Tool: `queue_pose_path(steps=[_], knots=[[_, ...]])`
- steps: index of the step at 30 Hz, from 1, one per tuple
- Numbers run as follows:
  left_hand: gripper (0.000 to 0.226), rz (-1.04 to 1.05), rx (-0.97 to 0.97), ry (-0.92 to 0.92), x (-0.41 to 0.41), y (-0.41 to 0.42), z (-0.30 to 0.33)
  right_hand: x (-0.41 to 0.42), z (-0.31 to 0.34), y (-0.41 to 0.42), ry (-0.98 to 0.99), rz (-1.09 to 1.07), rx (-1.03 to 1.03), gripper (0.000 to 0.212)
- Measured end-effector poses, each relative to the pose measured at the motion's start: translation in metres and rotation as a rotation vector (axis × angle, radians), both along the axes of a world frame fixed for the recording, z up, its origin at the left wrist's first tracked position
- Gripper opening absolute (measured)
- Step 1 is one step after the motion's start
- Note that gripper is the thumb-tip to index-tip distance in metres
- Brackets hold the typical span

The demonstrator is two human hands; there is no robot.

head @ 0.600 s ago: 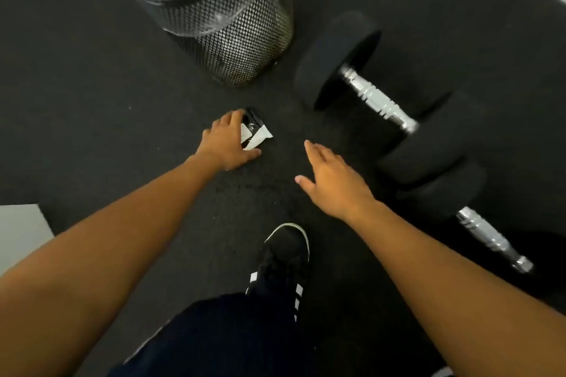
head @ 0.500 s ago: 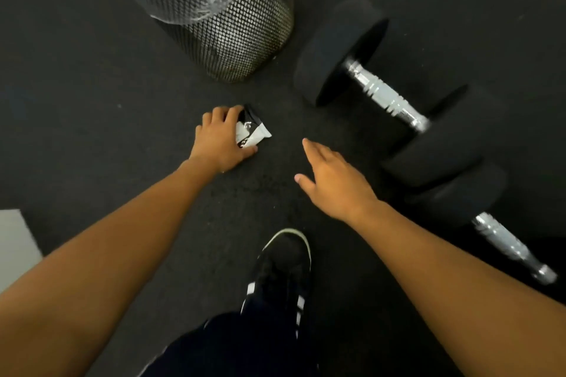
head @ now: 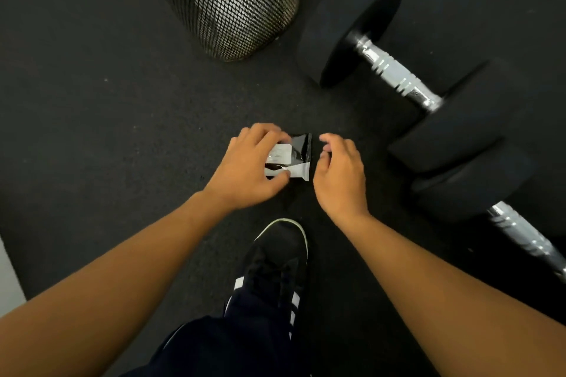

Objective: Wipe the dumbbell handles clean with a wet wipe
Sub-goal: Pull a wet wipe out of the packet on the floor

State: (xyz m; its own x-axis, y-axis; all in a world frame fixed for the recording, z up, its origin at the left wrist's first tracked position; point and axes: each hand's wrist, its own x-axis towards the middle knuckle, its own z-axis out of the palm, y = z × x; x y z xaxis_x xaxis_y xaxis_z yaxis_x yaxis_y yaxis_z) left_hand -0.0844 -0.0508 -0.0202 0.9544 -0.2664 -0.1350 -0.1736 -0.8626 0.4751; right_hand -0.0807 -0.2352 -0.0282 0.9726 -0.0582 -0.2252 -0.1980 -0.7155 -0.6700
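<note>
Dumbbells lie at our two o'clock; our left hand pinches the wipe packet, our right hand hovers beside it, fingers curled, empty.

Both arms bare from forearm to wrist, no sleeves, no watch, bands or rings visible on left hand or right hand; nails short and plain where visible. Below and between the hands, one black sneaker with pale off-white sole rim at the toe, black laces, white stripes down both sides. Nearer the camera from the shoe, dark navy trouser leg, loose fabric, a thin pale line along its left edge. Other foot out of view
</note>
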Motion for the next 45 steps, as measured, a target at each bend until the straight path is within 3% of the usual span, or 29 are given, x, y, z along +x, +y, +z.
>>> queue_pose_path(steps=[3,10,14,17,22,31,45], knots=[[0.040,0.091,0.047,-0.021,-0.003,-0.007,-0.003,-0.014,-0.008,-0.005,-0.009,0.105,-0.021,0.031],[0.046,0.114,0.184,-0.019,0.005,-0.017,-0.010,-0.036,-0.017,0.001,-0.078,0.330,-0.152,0.040],[0.048,0.144,0.280,-0.041,0.011,-0.027,-0.010,-0.040,-0.018,0.005,-0.037,0.415,-0.298,0.057],[0.054,0.258,0.304,0.042,0.018,-0.034,-0.007,-0.039,-0.013,0.011,0.032,0.463,-0.362,0.068],[0.061,0.293,0.388,0.118,0.029,-0.043,-0.007,-0.037,-0.004,0.019,0.078,0.511,-0.538,0.061],[0.048,0.211,0.506,0.132,0.037,-0.049,0.005,-0.033,0.003,0.022,0.196,0.564,-0.586,0.058],[0.040,0.263,0.420,0.232,0.039,-0.051,0.010,-0.038,0.002,0.032,0.226,0.503,-0.612,0.056]])
